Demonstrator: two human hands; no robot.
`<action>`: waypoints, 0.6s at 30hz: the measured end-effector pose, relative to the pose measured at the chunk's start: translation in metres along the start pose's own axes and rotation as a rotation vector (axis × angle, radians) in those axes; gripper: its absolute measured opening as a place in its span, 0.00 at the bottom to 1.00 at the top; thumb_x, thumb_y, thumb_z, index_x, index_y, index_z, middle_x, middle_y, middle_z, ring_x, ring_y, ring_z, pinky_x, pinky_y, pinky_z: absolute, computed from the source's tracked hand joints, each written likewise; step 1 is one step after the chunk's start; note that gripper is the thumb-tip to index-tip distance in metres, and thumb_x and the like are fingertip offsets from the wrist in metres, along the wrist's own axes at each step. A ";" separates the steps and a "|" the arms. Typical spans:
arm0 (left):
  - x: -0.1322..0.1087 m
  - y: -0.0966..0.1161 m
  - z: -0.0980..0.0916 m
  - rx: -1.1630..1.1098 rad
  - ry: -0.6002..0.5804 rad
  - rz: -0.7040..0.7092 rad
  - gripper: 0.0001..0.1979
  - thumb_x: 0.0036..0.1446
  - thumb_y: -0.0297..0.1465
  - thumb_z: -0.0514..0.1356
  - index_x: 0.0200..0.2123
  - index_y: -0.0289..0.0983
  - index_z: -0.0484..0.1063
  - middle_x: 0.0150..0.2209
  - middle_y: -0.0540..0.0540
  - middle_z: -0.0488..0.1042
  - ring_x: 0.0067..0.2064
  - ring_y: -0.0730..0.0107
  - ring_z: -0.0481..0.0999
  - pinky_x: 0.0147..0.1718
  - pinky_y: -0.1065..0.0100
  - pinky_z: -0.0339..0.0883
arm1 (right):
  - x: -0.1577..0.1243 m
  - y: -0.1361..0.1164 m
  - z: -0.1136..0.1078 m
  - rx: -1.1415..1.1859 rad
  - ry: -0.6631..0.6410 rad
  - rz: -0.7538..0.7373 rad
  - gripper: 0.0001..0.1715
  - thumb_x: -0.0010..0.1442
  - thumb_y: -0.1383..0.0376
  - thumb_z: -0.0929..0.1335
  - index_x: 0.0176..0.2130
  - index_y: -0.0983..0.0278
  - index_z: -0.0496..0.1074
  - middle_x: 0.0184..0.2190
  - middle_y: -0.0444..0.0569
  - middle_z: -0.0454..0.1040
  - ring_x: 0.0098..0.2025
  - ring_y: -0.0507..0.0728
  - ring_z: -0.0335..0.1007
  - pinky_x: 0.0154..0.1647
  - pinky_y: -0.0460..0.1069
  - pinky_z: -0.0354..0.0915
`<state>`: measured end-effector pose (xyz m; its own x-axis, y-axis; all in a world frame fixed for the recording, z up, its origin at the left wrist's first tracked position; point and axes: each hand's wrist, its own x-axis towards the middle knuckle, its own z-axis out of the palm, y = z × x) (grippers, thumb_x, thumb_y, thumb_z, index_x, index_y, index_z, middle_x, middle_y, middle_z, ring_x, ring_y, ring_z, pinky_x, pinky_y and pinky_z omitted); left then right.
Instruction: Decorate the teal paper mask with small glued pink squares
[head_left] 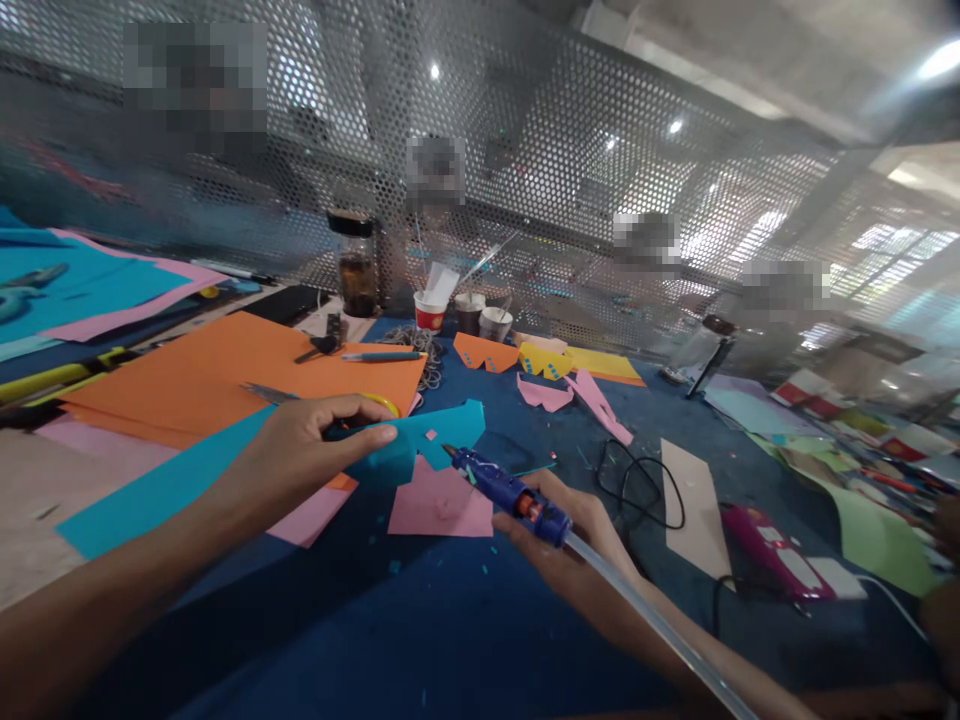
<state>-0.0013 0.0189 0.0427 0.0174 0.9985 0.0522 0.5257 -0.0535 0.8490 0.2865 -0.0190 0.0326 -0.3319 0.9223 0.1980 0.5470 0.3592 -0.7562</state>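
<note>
My left hand pinches a teal paper cut-out by its left end, thumb and fingers closed on it, and holds it just above the table. My right hand grips a blue glue gun with a clear glue stick running out of its back. The gun's nozzle points up-left and sits at the lower edge of the teal cut-out. A pink paper square lies directly under the nozzle on the blue table cover.
Orange sheets, a teal strip and pink paper lie at left, with scissors and a pen. Paper cups, a jar, cut shapes, a black cable and a perforated metal screen stand beyond.
</note>
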 end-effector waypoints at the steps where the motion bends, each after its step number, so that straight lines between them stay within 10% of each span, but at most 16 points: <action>1: 0.000 0.000 0.000 -0.005 -0.004 -0.004 0.15 0.55 0.45 0.63 0.36 0.41 0.78 0.37 0.49 0.81 0.42 0.58 0.78 0.40 0.64 0.68 | 0.000 0.001 0.000 -0.001 0.005 0.004 0.13 0.63 0.56 0.70 0.33 0.62 0.68 0.24 0.41 0.67 0.24 0.49 0.59 0.22 0.44 0.54; 18: -0.002 0.001 0.000 -0.001 0.020 0.007 0.13 0.54 0.45 0.63 0.34 0.42 0.79 0.37 0.50 0.81 0.42 0.58 0.78 0.38 0.65 0.68 | 0.000 0.003 0.001 0.001 -0.007 0.017 0.13 0.63 0.55 0.70 0.35 0.62 0.70 0.25 0.41 0.69 0.25 0.50 0.62 0.24 0.44 0.55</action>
<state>-0.0006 0.0167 0.0439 0.0044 0.9976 0.0689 0.5246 -0.0610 0.8491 0.2875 -0.0176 0.0301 -0.3281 0.9272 0.1804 0.5521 0.3432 -0.7599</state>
